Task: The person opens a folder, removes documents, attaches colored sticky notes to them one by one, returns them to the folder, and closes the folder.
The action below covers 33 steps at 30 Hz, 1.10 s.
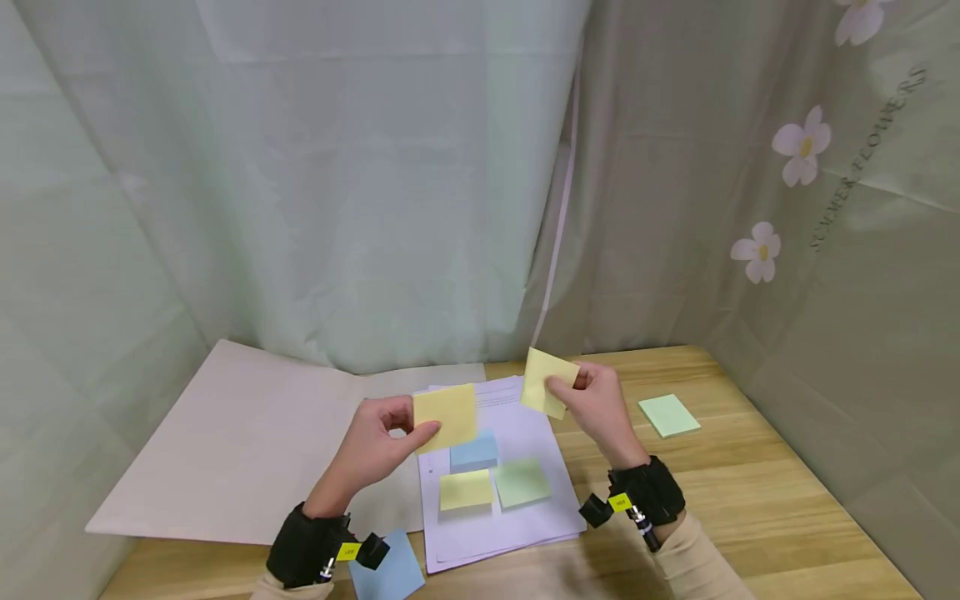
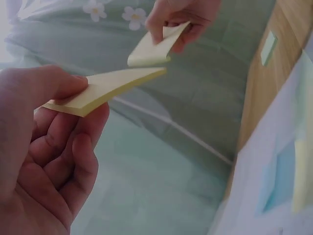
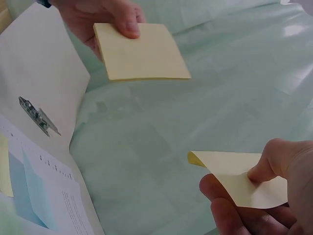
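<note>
My left hand (image 1: 378,446) grips a pad of yellow sticky notes (image 1: 447,414) between thumb and fingers; its thick edge shows in the left wrist view. A single yellow sticky note (image 1: 546,383) is pinched in my right hand (image 1: 596,408), apart from the pad, and one edge of it curls in the right wrist view. Both hands are raised above a stack of printed sheets (image 1: 525,529). Stuck on the top sheet are a blue note (image 1: 474,451), a yellow note (image 1: 465,491) and a green note (image 1: 522,483).
To the left, an open folder cover (image 1: 240,450) lies against the curtain, with a metal clip (image 3: 38,116) on its inside. A green sticky pad (image 1: 669,416) rests on the wooden table (image 1: 750,517) at right. Near the front edge lies a blue sticky pad (image 1: 393,571). Curtains (image 1: 375,208) enclose the table.
</note>
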{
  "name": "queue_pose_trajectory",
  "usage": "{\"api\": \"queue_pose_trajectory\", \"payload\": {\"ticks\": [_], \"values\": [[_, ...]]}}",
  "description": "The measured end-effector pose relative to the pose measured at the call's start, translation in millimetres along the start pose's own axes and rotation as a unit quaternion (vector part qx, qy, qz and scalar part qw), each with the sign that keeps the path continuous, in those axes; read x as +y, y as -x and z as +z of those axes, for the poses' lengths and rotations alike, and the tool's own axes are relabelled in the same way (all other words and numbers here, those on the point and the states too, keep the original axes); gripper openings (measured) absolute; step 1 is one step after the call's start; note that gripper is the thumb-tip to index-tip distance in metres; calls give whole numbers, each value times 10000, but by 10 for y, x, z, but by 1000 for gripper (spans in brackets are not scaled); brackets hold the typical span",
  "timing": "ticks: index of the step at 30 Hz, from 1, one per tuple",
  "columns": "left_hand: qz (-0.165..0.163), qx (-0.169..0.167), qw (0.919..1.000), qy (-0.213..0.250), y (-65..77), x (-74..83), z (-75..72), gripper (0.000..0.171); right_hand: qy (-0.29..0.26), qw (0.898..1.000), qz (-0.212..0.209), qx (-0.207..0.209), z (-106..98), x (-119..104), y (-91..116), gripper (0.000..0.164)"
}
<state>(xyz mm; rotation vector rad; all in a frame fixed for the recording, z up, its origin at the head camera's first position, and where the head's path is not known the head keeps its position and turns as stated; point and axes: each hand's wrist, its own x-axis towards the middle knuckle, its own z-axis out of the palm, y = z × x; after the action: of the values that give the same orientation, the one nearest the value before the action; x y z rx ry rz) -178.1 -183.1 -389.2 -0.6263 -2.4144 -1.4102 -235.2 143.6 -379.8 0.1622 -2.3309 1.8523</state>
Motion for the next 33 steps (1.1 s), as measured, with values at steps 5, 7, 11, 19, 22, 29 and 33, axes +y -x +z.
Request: {"api": "queue_pose_trajectory", "payload": {"ticks": [5,7,11,19,22,29,33], "values": [[-161,4,9997,-173,117,-110,-157,27,-6,9999,-99,-30,1,-18,13,21],[-305,-54,9989,-344,171,-159,-248,28,-2,9999,-121,-26,4,-17,18,22],[-776,-266,9952,-533,309,-253,-446,15,-15,10000,-66,-13,12,-14,19,22],[-1278,-1257,9834,-286,481,-409,-624,16,52,9999,-83,-84,-14,-33,4,22],[-1170,-1625,9795,-241,452,-458,-590,15,63,9999,-101,-106,-29,-38,13,23],[-763,-2735,9579,418,434,-564,-539,12,52,9999,-78,-144,-28,-41,37,24],[-599,-3287,9419,359,439,-646,-489,15,94,9998,-52,-163,-27,-34,36,24]]}}
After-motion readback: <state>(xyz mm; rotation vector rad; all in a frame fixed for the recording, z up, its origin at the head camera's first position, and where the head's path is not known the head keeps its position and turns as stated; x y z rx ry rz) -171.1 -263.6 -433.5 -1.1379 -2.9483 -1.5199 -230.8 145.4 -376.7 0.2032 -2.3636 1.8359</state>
